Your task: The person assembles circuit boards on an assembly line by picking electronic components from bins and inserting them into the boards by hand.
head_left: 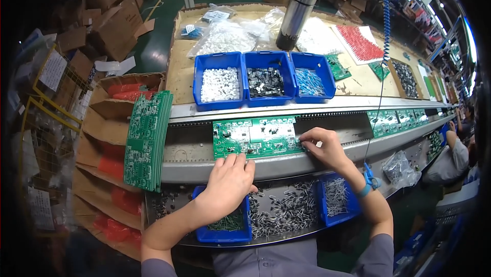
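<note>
A green circuit board panel (232,136) with small black and silver parts lies across the metal rail in front of me. My left hand (230,184) reaches over the front rail, its fingers stretched to the board's near edge and the thumb apart. My right hand (327,148) is at the board's right end, thumb and forefinger closed together. What lies between those fingertips is too small to tell. A small white piece (318,144) shows within the curl of that hand. A blue band (364,191) with a clip circles my right wrist.
Blue bins of white connectors (220,84), black parts (265,81) and blue parts (308,82) stand behind the rail, a steel flask (296,16) beyond. Stacked boards (148,141) stand left, more boards (394,122) right. Loose leaded parts (284,210) lie below, between two blue bins.
</note>
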A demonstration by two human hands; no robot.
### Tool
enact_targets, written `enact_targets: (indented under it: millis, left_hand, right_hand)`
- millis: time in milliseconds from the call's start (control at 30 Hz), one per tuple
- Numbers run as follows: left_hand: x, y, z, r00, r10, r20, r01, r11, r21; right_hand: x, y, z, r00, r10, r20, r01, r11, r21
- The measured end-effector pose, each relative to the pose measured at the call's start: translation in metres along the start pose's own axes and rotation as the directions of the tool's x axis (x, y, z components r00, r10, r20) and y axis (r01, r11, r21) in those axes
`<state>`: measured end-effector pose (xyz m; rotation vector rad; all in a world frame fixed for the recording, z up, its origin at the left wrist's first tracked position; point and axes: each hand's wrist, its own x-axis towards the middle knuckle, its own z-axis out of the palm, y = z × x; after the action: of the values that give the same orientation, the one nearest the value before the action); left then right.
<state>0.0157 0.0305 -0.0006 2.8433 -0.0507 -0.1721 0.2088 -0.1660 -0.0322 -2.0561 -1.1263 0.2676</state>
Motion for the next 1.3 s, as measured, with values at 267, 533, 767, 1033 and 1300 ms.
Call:
enact_targets:
  millis: [267, 533, 767, 1033, 1300]
  left_hand:
    - [0.003, -0.002, 0.003, 1.0, 0.005, -0.006, -0.005, 1.0, -0.006]
    - [0.004, -0.003, 0.004, 1.0, 0.006, -0.016, -0.007, 1.0, -0.03]
    - [0.005, -0.002, 0.002, 1.0, 0.005, -0.015, -0.006, 1.0, -0.03]
    - [0.004, -0.002, 0.004, 1.0, 0.005, -0.014, -0.005, 1.0, -0.021]
    - [0.003, -0.004, 0.006, 0.99, 0.062, -0.127, -0.061, 0.998, 0.012]
  right_hand:
    - [0.004, -0.001, -0.001, 1.0, 0.003, 0.028, -0.003, 1.0, -0.008]
    - [0.005, -0.001, -0.001, 0.998, -0.036, 0.046, 0.038, 0.999, -0.022]
    - [0.007, 0.002, -0.002, 0.99, -0.126, 0.061, 0.13, 0.988, -0.085]
    - [0.004, -0.003, 0.0, 0.974, -0.19, 0.121, 0.217, 0.934, -0.284]
    - [0.004, -0.006, 0.002, 0.965, -0.23, 0.126, 0.26, 0.899, -0.351]
